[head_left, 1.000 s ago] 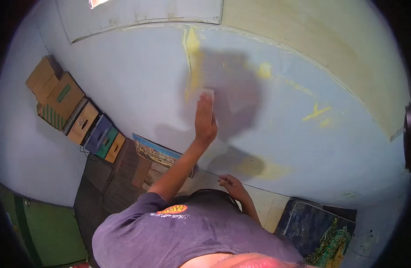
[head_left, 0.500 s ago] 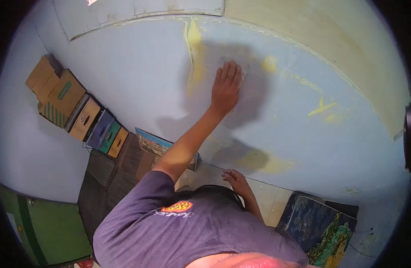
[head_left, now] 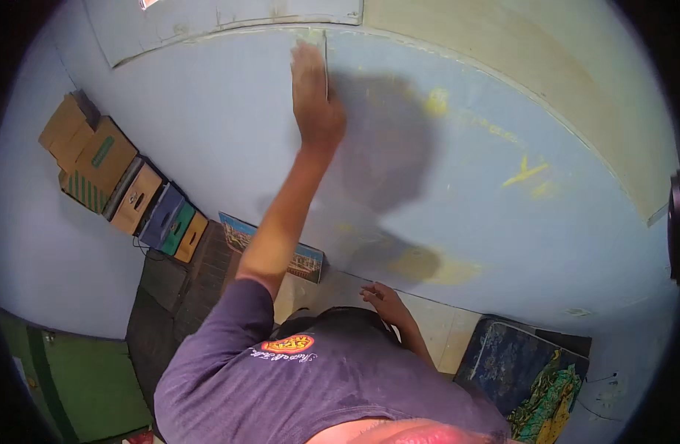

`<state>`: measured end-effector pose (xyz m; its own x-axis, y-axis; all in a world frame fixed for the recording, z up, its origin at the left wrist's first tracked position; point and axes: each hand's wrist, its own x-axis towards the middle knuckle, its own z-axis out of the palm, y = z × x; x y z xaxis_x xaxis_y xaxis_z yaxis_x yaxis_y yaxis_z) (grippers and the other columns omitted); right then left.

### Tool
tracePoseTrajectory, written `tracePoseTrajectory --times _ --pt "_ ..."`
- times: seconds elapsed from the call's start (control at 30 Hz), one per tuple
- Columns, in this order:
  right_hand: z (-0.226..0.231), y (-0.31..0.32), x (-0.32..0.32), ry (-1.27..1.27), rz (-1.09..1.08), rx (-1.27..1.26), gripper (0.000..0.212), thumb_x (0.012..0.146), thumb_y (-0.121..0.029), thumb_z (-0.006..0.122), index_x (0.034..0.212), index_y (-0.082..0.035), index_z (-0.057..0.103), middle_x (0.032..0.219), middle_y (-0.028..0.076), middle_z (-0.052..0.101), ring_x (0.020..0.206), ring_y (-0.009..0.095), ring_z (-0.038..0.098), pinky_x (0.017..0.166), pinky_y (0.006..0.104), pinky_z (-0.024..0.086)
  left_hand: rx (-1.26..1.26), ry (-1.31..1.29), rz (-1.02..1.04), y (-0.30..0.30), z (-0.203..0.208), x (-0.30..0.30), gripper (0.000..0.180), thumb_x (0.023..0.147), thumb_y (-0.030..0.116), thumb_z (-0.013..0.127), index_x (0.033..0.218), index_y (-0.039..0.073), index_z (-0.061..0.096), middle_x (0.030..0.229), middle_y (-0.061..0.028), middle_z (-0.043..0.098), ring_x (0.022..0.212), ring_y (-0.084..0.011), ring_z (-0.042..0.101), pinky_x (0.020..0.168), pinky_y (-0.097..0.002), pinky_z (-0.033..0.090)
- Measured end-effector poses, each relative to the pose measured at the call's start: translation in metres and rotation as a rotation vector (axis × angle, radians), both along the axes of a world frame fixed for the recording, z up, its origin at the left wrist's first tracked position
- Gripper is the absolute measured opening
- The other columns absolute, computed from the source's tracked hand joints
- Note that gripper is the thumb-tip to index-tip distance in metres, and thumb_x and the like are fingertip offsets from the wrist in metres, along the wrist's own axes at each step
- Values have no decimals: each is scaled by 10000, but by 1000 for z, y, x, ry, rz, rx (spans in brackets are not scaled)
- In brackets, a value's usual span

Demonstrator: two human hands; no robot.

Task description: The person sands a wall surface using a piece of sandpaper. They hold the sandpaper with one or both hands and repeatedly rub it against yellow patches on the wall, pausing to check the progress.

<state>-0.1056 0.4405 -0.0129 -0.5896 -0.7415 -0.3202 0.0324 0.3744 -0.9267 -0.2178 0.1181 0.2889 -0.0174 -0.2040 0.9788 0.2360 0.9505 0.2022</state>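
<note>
My left hand point(head_left: 314, 100) is raised high against the pale blue wall point(head_left: 244, 133), fingers stretched upward. It seems to press a thin pale sheet point(head_left: 321, 70) flat to the wall; a straight edge shows beside the fingers, but its material is unclear. Yellow patches point(head_left: 437, 102) and a yellow Y-shaped mark point(head_left: 527, 174) lie to the right of it. A hand-and-arm shadow falls on the wall beside my arm. Low in front of my body, my right hand point(head_left: 383, 300) hangs free with its fingers loosely bent and apart.
At left stand a stack of coloured drawers point(head_left: 164, 214) and cardboard boxes point(head_left: 96, 163). A picture panel point(head_left: 306, 263) leans at the wall's foot. A dark blue board point(head_left: 495, 366) with patterned cloth point(head_left: 543, 392) sits at lower right. A green panel point(head_left: 96, 381) is at lower left.
My left hand has moved left and upward along the wall, onto the spot where a long yellow streak showed before. My right hand has barely moved.
</note>
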Motion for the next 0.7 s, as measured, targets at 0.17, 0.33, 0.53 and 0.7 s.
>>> tracePoseTrajectory --times 0.17,0.33,0.53,0.7 --pt "8 12 -5 32 -53 19 389 1029 -237 626 1306 36 612 1231 154 707 1114 230 676 984 364 519 13 -35 1 16 4 -30 534 999 -44 491 1523 -82 395 1599 -319 339 1515 -461 289 1257 -504 234" --pt "-2 16 -6 28 -117 26 407 1018 -291 645 1265 32 641 1143 141 720 1061 215 681 953 369 525 -126 -254 -22 50 -66 -28 646 885 -96 488 1525 -62 406 1589 -287 385 1496 -445 346 1240 -516 276" --pt "15 0 -11 119 -20 37 430 1016 -319 629 1267 29 645 1193 203 722 1083 272 695 946 392 524 -111 -429 -184 40 -127 19 631 907 -128 453 1531 -50 409 1594 -297 373 1485 -452 365 1226 -511 310" --pt "17 -7 -11 123 -23 24 376 1024 -274 639 1274 7 650 1155 132 722 1071 218 668 952 366 516 50 -153 -32 27 -62 27 508 1016 -74 407 1525 -75 403 1617 -314 316 1518 -455 296 1250 -490 255"
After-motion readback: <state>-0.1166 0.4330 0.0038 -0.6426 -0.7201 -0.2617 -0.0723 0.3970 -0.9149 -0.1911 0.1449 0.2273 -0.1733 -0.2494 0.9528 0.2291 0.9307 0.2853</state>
